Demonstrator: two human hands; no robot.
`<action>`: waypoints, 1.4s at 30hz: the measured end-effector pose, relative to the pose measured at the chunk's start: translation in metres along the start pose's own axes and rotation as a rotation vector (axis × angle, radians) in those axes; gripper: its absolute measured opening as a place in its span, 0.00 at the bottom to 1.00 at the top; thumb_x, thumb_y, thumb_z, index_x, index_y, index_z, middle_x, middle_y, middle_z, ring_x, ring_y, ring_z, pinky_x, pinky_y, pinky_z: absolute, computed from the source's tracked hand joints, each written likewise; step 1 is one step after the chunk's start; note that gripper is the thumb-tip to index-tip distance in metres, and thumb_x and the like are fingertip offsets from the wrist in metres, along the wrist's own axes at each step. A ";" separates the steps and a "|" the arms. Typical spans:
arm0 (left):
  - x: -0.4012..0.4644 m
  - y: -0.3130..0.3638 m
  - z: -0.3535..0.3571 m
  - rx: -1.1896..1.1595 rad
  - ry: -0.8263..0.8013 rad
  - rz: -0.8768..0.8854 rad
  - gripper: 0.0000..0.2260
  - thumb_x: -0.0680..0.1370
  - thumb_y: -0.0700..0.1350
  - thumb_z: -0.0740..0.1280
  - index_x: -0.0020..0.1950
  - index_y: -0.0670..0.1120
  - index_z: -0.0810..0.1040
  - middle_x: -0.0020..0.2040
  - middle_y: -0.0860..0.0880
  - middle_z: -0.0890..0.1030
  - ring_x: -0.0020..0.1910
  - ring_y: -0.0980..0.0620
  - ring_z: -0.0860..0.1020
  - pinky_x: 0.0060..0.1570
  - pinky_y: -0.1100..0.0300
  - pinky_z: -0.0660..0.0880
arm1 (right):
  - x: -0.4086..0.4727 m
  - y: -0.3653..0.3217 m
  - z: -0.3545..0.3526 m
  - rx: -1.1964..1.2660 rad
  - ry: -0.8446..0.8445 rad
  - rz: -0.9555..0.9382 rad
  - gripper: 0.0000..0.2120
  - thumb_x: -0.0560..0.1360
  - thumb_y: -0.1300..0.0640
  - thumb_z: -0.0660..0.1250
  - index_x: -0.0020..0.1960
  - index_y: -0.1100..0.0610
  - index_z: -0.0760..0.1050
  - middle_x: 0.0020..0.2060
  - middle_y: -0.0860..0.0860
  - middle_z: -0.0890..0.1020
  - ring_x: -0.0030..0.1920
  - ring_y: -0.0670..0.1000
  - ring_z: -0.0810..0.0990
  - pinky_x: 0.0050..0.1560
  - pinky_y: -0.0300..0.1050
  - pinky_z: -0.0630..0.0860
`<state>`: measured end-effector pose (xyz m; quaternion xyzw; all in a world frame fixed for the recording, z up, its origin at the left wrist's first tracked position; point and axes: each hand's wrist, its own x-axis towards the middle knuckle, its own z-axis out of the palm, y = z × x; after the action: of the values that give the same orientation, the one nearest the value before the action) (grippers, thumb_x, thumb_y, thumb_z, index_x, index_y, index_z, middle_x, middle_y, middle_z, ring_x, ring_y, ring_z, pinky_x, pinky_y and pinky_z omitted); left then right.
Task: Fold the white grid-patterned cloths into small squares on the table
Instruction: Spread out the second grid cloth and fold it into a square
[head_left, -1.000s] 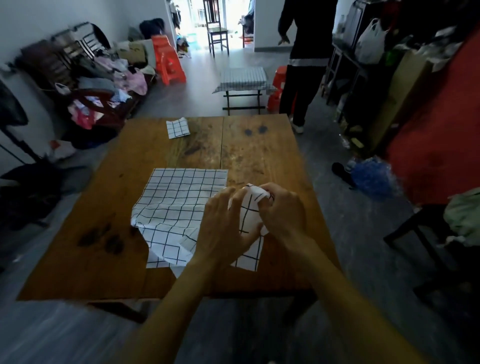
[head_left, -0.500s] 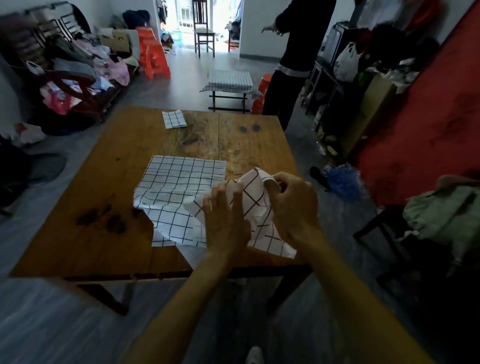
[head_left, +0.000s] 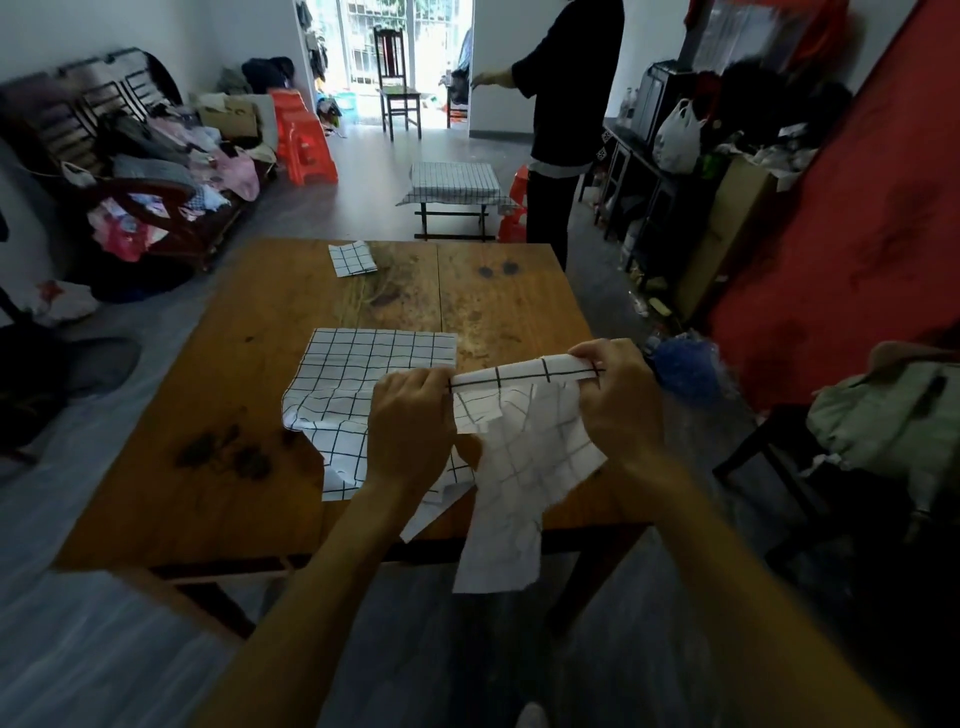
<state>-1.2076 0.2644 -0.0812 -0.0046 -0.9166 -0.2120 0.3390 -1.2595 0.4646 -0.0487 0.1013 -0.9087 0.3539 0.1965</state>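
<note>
A white grid-patterned cloth (head_left: 524, 452) hangs in the air over the near edge of the wooden table (head_left: 208, 483). My left hand (head_left: 413, 426) and my right hand (head_left: 618, 400) each pinch its top edge and stretch it between them. Its lower part droops below the table edge. A second grid cloth (head_left: 358, 379) lies rumpled on the table just behind and left of my left hand. A small folded grid cloth (head_left: 352, 258) sits near the table's far edge.
A person in dark clothes (head_left: 561, 119) stands beyond the table's far right corner. A low stool covered with grid cloth (head_left: 452, 183) stands behind the table. A cluttered bench (head_left: 130, 176) is at the left, and a chair with green fabric (head_left: 883, 431) at the right.
The cloth was bunched between my hands over the table. My hands have since moved apart and lifted, pulling its top edge taut, and the cloth now hangs open.
</note>
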 end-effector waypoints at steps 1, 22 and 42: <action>0.003 -0.001 -0.001 0.014 0.011 0.016 0.08 0.78 0.41 0.61 0.50 0.42 0.79 0.40 0.45 0.82 0.40 0.44 0.79 0.49 0.50 0.73 | 0.001 0.001 -0.001 -0.001 -0.012 0.006 0.11 0.75 0.67 0.64 0.54 0.57 0.78 0.52 0.54 0.79 0.51 0.52 0.78 0.48 0.41 0.74; 0.179 -0.034 0.099 0.114 -0.104 0.173 0.11 0.74 0.32 0.67 0.54 0.43 0.79 0.46 0.44 0.83 0.39 0.44 0.82 0.38 0.53 0.80 | 0.188 0.094 0.042 -0.315 0.089 -0.148 0.10 0.78 0.64 0.63 0.56 0.57 0.79 0.48 0.58 0.82 0.48 0.59 0.79 0.51 0.54 0.74; 0.291 -0.090 0.345 0.167 -0.398 0.063 0.08 0.77 0.34 0.64 0.50 0.42 0.81 0.41 0.44 0.83 0.38 0.46 0.80 0.41 0.53 0.77 | 0.319 0.293 0.158 -0.200 -0.322 0.114 0.05 0.77 0.57 0.66 0.51 0.54 0.80 0.47 0.54 0.81 0.44 0.59 0.78 0.44 0.47 0.72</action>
<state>-1.6585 0.2787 -0.1691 -0.0470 -0.9792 -0.1195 0.1572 -1.6869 0.5559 -0.1948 0.0848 -0.9634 0.2517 0.0373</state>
